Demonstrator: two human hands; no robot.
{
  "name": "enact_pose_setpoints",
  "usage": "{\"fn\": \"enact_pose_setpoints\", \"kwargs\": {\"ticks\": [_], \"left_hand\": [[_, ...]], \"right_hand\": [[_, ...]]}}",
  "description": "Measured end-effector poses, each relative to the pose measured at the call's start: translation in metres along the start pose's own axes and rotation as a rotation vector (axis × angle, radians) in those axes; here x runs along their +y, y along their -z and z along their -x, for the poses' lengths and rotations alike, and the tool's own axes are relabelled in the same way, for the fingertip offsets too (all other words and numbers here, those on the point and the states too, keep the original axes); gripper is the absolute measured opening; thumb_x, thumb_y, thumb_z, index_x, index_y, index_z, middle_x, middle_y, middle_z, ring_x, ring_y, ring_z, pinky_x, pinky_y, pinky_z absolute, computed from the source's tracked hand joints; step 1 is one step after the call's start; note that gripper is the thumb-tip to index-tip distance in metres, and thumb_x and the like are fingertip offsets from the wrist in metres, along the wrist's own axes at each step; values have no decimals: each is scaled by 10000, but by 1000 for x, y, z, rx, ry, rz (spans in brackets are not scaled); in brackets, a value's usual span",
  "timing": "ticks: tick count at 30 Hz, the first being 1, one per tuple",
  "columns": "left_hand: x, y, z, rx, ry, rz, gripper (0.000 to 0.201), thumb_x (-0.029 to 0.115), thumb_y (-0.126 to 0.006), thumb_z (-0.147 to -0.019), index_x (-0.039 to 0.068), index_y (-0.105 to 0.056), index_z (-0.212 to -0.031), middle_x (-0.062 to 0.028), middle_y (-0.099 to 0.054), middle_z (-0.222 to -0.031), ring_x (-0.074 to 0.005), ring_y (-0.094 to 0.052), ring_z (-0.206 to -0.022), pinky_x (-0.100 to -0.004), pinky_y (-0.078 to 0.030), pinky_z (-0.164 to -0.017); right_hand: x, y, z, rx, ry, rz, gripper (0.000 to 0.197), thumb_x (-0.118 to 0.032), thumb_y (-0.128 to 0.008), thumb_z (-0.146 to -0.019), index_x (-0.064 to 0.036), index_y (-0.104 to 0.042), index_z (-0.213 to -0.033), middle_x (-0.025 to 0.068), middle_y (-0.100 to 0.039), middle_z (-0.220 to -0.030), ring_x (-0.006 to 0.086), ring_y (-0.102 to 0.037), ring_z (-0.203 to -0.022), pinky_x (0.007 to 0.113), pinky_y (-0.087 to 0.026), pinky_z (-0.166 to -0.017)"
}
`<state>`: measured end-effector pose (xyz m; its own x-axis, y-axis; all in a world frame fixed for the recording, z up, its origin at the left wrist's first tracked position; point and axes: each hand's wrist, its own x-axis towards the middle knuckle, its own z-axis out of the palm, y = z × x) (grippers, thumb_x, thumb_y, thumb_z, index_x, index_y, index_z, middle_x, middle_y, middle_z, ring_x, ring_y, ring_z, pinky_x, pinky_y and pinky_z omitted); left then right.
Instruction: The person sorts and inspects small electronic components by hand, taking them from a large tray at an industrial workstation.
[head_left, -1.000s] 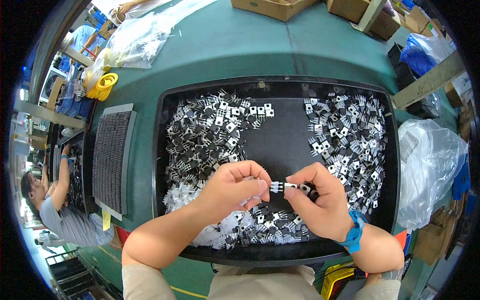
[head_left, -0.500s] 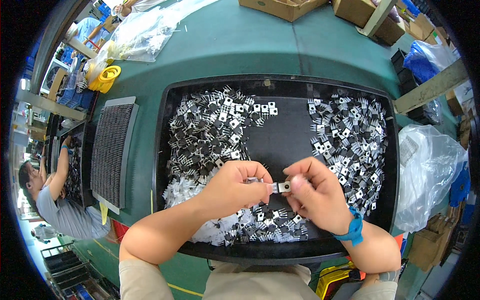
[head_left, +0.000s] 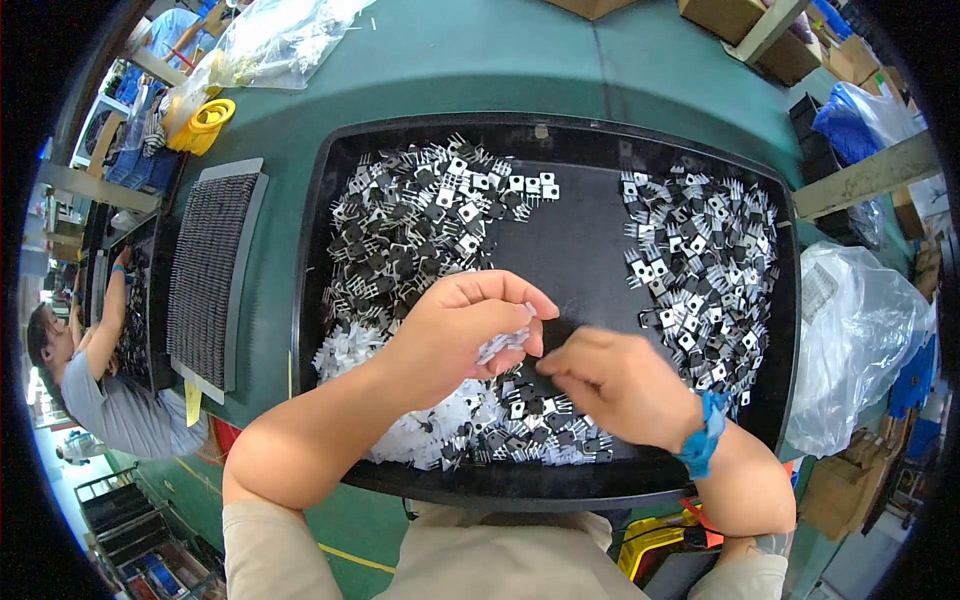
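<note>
Small clear-white plastic sleeves (head_left: 503,345) lie in the curled fingers of my left hand (head_left: 465,325), with one sleeve near the thumb tip. My right hand (head_left: 625,385) hovers just to its right, fingers bent downward and smeared by motion, so whether they hold anything cannot be made out. Beneath both hands is a black tray (head_left: 560,265). Three-legged transistors with metal tabs form a left pile (head_left: 400,240), a right pile (head_left: 705,270) and a small near pile (head_left: 545,430). White sleeves are heaped (head_left: 430,425) by my left forearm.
Left of the tray stands a grey rack (head_left: 215,280) filled with rows of dark parts. Clear plastic bags lie at the right (head_left: 850,340) and far left (head_left: 290,45). A yellow coil (head_left: 208,125) sits on the green table. Another person (head_left: 110,370) works at the far left.
The transistor held between my two hands is no longer seen there. My right hand has drawn away from my left, which now turns its sleeves into view. The whole view has shifted slightly.
</note>
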<state>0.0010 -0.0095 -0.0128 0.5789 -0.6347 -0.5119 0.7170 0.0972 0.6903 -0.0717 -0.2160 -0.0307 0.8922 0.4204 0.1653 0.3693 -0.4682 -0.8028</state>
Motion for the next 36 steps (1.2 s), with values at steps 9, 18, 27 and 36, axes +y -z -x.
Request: {"fn": "enact_pose_setpoints", "kwargs": {"ticks": [9,18,27,36], "left_hand": [[0,-1,1,-65,-13,54,245,50,-511,-880,-34,-625,-1080,-123,-646,-801,-103,-498,-548,-219,-385,-485],[3,-2,4,-62,-37,54,98,56,-530,-898,30,-570,-983,-99,-645,-823,-82,-489,-563,-204,-332,-463],[1,-3,3,-52,-2,32,90,77,-605,-880,28,-614,-955,-92,-646,-804,-72,-473,-550,-193,-306,-449],[1,-6,4,-38,90,34,123,119,-613,-898,9,-625,-952,-81,-634,-774,-69,-478,-549,-188,-313,-451]], "right_hand": [[-12,-14,2,-486,72,261,77,-93,-562,-786,-60,-550,-855,100,-527,-844,285,-617,-800,401,-521,-647],[-20,9,-3,-66,27,-225,119,-32,-627,-845,-53,-570,-946,97,-560,-900,299,-593,-775,368,-492,-661],[-33,13,-1,273,-271,-295,177,-46,-695,-805,-34,-581,-939,57,-630,-823,92,-592,-687,239,-469,-602],[-34,13,-1,262,-313,-383,135,-18,-663,-784,-33,-598,-901,76,-621,-758,118,-581,-604,256,-444,-525]]}}
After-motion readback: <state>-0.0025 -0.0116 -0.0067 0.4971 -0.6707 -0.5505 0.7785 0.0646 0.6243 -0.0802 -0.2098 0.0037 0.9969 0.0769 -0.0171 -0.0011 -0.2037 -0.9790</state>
